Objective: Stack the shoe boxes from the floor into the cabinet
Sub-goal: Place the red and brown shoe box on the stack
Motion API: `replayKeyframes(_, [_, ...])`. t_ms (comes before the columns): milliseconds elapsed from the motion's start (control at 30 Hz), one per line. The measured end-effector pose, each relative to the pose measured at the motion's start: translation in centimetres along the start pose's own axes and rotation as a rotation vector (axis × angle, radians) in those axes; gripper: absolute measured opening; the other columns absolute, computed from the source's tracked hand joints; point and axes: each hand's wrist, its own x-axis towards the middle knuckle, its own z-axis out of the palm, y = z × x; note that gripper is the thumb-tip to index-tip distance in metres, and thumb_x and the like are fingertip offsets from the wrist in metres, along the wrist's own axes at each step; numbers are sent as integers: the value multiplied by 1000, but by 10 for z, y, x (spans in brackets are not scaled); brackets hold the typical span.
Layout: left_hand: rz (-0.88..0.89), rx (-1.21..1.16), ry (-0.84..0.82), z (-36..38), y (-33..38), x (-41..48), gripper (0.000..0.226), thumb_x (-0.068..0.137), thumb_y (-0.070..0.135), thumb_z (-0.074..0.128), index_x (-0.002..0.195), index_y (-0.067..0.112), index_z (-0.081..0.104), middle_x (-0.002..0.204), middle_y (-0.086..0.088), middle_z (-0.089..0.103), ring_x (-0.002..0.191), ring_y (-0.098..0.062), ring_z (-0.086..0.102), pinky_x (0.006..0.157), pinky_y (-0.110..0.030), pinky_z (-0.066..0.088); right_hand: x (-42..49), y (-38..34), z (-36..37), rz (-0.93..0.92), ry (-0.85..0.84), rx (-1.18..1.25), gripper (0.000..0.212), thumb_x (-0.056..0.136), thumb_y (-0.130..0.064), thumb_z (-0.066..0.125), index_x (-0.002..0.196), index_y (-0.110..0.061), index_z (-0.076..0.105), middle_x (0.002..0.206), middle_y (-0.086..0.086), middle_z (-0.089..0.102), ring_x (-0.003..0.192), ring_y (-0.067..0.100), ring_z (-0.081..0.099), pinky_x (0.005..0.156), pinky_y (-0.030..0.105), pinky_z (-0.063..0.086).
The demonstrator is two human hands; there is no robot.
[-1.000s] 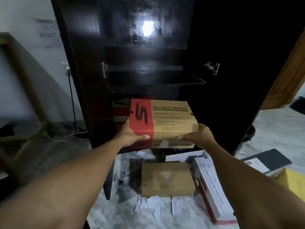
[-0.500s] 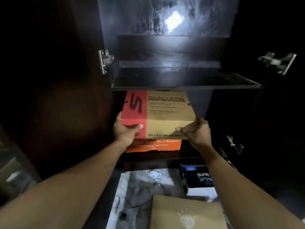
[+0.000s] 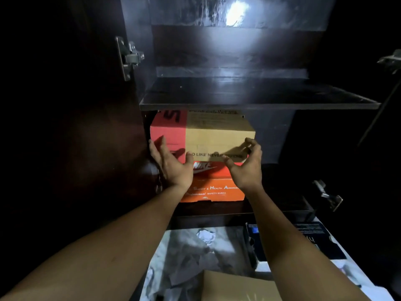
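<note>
The shoe box (image 3: 219,135) is a tan cardboard one with a red band down its left third and a black S logo on the lid. Its front face reads "GO LIKE NEVER BEFORE", partly covered by hand shadows. It sits directly under the shelf (image 3: 249,98), tucked toward the shelf's left end close to the cabinet (image 3: 91,127) wall, with its lid almost touching the shelf's underside. It's on top of a stack – a red Nike box (image 3: 208,169) under it, then an orange safety-shoe box (image 3: 217,193) at the bottom.

Left hand (image 3: 171,164) is wide open below the shelf's left end, with its fingers spread up by the red corner and nothing in its grip. I can't tell if the fingertips actually touch the cardboard. Right hand (image 3: 245,168) is loosely spread too, fingers half curled just in front of the box's right front corner, holding nothing.

Half a second ago both hands were clamped on the box's front corners and it was poking out in front of the shelf edge with most of the lid showing. Now it's pushed in under the shelf so only a strip of lid shows, and both hands have let go. The Nike box wasn't showing then either.

Well below the shelf, on the floor, there's a plain brown box (image 3: 238,287) and a dark box (image 3: 321,242).
</note>
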Motion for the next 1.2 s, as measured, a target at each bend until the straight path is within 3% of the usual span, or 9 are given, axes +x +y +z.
replayKeyframes(233, [-43, 105, -162, 11, -30, 34, 87, 86, 18, 74, 156, 31, 24, 165, -2, 2, 150, -18, 18, 110, -13, 12, 35, 19, 22, 44, -180, -19, 105, 79, -23, 81, 156, -36, 11, 164, 1, 7, 150, 27, 15, 118, 53, 29])
replayKeyframes(333, [-12, 99, -178, 15, -38, 38, 90, 85, 16, 73, 155, 36, 22, 165, -2, 2, 150, -19, 20, 118, -25, 21, 44, 24, 31, 77, -178, -19, 105, 84, -16, 76, 158, -35, 4, 166, 1, -8, 152, 27, 3, 116, 36, 20])
replayKeyframes(467, [8, 133, -188, 17, -48, 40, 93, 82, 21, 74, 154, 41, 19, 164, 1, 1, 146, -19, 30, 116, -34, 34, 47, 30, 40, 113, -180, -13, 107, 83, -15, 74, 157, -35, 0, 165, 3, -15, 152, 29, -1, 120, 44, 24])
replayKeyframes(600, [10, 229, -216, 12, -44, 39, 93, 84, 26, 74, 155, 41, 16, 165, 1, 0, 146, -18, 30, 115, -33, 34, 50, 24, 23, 116, -262, -7, 103, 77, -14, 69, 157, -36, 8, 165, 1, 1, 149, 34, 17, 112, 56, 38])
replayKeyframes(700, [-36, 261, -286, 7, -39, 37, 99, 83, 28, 75, 157, 34, 10, 165, -3, -1, 149, -20, 21, 118, -33, 29, 44, 22, 6, 87, -248, -104, 95, 69, -32, 69, 151, -43, 22, 159, 4, 21, 143, 34, 31, 106, 58, 44])
replayKeyframes(900, [-87, 290, -483, -3, -23, 6, 110, 83, 31, 77, 158, 24, -4, 166, -5, 2, 151, -20, 9, 118, -29, 15, 7, 18, -39, 188, -235, -207, 97, 84, -17, 76, 158, -27, 14, 157, 13, 24, 141, 29, 32, 117, 34, 29])
replayKeyframes(1033, [-58, 276, -649, -20, 3, -10, 119, 79, 33, 81, 158, 24, -9, 162, -8, 18, 147, -21, 25, 115, -27, 26, 2, 35, -79, 273, -297, -228, 133, 43, -61, 91, 154, -38, 22, 143, 9, 47, 125, 28, 55, 111, 46, 43])
replayKeyframes(1133, [-60, 298, -723, -38, 39, -23, 120, 79, 38, 80, 157, 22, -10, 161, -10, 21, 146, -25, 29, 114, -29, 29, -30, -26, -121, 226, -328, -320, 85, 76, -18, 81, 149, -17, 38, 128, 7, 59, 124, 25, 54, 115, 44, 34])
replayKeyframes(1200, [-76, 288, -781, -50, 69, -34, 119, 81, 38, 79, 157, 23, -12, 163, -11, 16, 146, -29, 27, 113, -32, 32, -44, -63, -154, 221, -322, -462, 87, 83, -19, 76, 155, -17, 27, 145, 10, 49, 134, 31, 45, 116, 43, 32])
